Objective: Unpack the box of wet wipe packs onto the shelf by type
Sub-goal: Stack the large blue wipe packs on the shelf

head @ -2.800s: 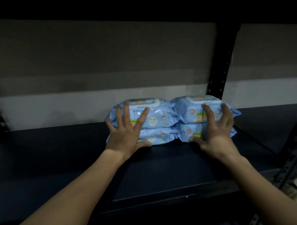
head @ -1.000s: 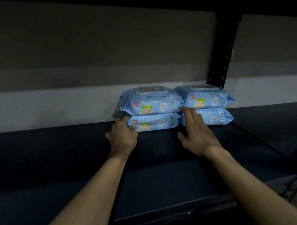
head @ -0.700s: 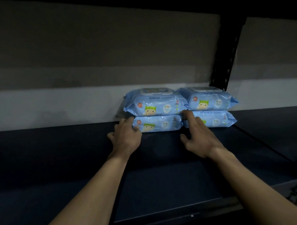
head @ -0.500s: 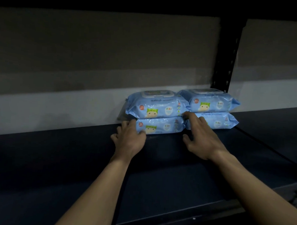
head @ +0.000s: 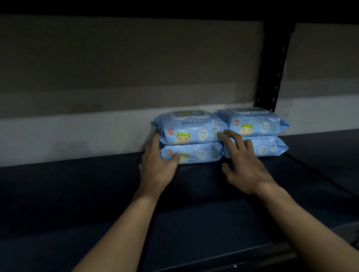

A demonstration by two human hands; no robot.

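Note:
Two stacks of light blue wet wipe packs stand side by side at the back of the dark shelf [head: 90,204], each two packs high. The left stack [head: 192,134] and the right stack [head: 256,126] touch each other. My left hand [head: 157,167] lies against the left end of the left stack, fingers up along its side and thumb on the lower pack's front. My right hand [head: 244,166] is spread with straight fingers, its fingertips touching the fronts of the packs where the two stacks meet. Neither hand holds a pack. The box is out of view.
A black perforated upright post [head: 272,68] rises just behind the right stack. A pale wall [head: 73,130] closes the shelf's back. The shelf's front edge [head: 210,269] runs below my forearms. Another shelf board overhead keeps the scene dark.
My left hand has slid up the left end of the left stack. My right hand's fingers have risen from the lower pack to the seam between the stacks. The packs stay put.

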